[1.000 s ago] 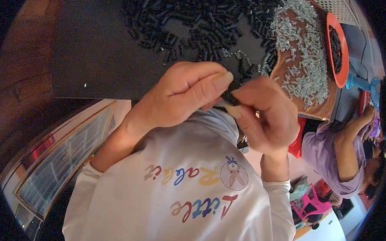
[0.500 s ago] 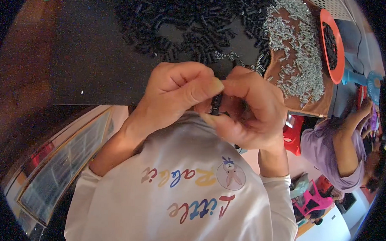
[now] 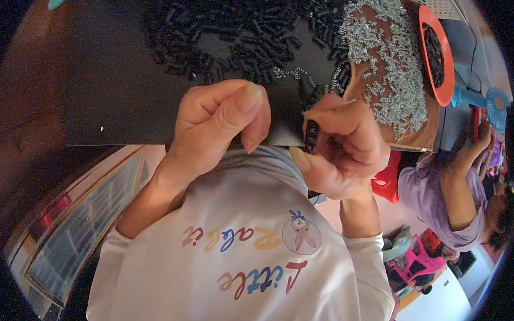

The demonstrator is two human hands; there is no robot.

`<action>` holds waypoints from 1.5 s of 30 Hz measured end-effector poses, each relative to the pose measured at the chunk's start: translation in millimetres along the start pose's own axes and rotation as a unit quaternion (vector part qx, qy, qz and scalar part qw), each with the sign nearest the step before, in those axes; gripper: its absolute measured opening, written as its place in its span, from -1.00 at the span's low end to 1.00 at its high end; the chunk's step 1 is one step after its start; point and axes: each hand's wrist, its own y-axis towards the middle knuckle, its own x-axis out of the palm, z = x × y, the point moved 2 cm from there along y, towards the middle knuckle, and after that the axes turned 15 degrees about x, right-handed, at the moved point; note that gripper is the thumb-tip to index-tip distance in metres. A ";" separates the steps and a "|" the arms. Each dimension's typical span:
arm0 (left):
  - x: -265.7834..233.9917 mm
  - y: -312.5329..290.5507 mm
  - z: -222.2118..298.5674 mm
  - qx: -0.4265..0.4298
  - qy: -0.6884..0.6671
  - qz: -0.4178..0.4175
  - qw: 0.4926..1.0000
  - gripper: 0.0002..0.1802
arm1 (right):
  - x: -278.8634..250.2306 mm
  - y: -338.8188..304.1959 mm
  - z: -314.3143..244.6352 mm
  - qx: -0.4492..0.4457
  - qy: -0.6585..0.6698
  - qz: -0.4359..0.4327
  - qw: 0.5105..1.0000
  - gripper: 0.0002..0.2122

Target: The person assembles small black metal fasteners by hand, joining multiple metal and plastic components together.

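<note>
Gripping a small black ribbed piece [image 3: 311, 137] between thumb and fingers, the right hand [image 3: 347, 143] sits over the near edge of the tabletop [image 3: 107, 81]. The left hand [image 3: 224, 113], just apart from it, is curled closed, thumb against the index finger; whether anything lies inside is hidden. Half a second ago both hands met at the piece; now the left has drawn away leftward, leaving it in the right alone. Below the hands, the white shirt [image 3: 142, 277] carries two lines of multicoloured script lettering [image 3: 267, 279], upside down, beside a round rabbit picture [image 3: 302, 236]. Beyond them, many black pieces [image 3: 230, 40] are heaped across the dark tabletop. To the right, silver springs [image 3: 401, 87] spread over a brown surface [image 3: 423, 137], next to an orange-red dish [image 3: 447, 63]. Farther right shows a person's purple sleeve [image 3: 463, 235].
</note>
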 end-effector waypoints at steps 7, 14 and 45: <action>2.6 1.3 0.8 -0.009 0.031 -0.014 0.999 -0.56 | 2.3 -1.4 2.5 0.017 -0.037 0.018 0.999 -0.69; 2.1 1.8 -2.1 -0.036 0.028 -0.017 0.999 -0.59 | -42.3 9.9 8.6 0.008 -0.074 0.122 0.990 -0.72; 5.4 -0.5 1.0 -0.022 0.063 -0.005 0.998 -0.58 | -210.0 59.3 24.9 0.145 -0.354 0.282 0.880 -0.73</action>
